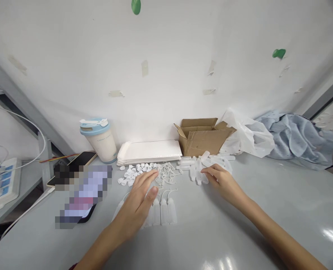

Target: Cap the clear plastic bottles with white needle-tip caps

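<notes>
Your right hand (222, 183) reaches into a loose pile of translucent plastic bottles (199, 173) on the grey desk (219, 236), just in front of the cardboard box (205, 142); its fingers are bent with the tips at one bottle's edge, though whether they pinch it cannot be told; your left hand (139, 198) looks bare of any load, thumb spread from the fingers, above a row of bottles fitted with curved nozzles (164, 213), hiding part of it; loose curved nozzles (167, 174) and white caps (131, 174) lie beyond that hand; for a clean pick, it seems best to grip one bottle lightly by its sides, since the thin plastic probably slides and dents easily, and to keep your left wrist clear of the row.
</notes>
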`<state>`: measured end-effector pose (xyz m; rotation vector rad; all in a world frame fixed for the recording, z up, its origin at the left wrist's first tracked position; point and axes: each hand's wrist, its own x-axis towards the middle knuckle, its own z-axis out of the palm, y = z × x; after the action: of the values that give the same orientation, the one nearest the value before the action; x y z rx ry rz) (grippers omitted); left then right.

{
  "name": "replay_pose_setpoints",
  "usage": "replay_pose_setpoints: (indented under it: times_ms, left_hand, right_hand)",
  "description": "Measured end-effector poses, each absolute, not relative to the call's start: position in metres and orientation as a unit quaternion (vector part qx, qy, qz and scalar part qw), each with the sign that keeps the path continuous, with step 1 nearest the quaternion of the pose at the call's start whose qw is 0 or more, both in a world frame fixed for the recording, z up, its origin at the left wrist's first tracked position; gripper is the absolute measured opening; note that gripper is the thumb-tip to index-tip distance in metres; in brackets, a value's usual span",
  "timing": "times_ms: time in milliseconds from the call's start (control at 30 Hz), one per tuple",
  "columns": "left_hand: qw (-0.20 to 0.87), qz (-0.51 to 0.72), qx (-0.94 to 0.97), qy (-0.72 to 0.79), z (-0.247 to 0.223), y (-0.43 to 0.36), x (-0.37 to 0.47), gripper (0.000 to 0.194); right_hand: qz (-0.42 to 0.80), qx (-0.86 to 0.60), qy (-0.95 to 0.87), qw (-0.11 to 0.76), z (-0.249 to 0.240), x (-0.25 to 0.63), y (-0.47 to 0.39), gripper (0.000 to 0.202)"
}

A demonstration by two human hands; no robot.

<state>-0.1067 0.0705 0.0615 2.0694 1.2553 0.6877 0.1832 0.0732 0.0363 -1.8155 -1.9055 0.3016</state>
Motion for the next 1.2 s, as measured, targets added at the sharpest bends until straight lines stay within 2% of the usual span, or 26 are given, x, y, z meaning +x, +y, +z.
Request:
replay_pose_setpoints:
  times_ms: [167, 500, 633, 800, 1200]
  left_hand:
    - [0.368, 0.267, 0.755, 0.473, 0.059, 0.072, -0.106, 0.050]
    - [0.380, 0.340, 0.725, 0.464, 0.070, 0.064, -0.102, 0.050]
    - [0.407, 0.369, 0.651, 0.524, 0.074, 0.059, -0.096, 0.050]
    - [0.403, 0.433, 0.609, 0.529, 0.078, 0.059, -0.098, 0.051]
    - [0.491, 0.427, 0.566, 0.506, 0.070, 0.061, -0.095, 0.050]
  right_hand:
    - [0.144, -0.677, -0.688, 0.218, 0.040, 0.184, 0.073, 0.035]
    - [0.160, -0.704, -0.675, 0.151, 0.044, 0.186, 0.071, 0.035]
    - [0.156, -0.713, -0.667, 0.152, 0.043, 0.185, 0.071, 0.033]
    - [0.154, -0.723, -0.656, 0.153, 0.046, 0.183, 0.069, 0.031]
    - [0.181, -0.698, -0.653, 0.231, 0.053, 0.179, 0.064, 0.026]
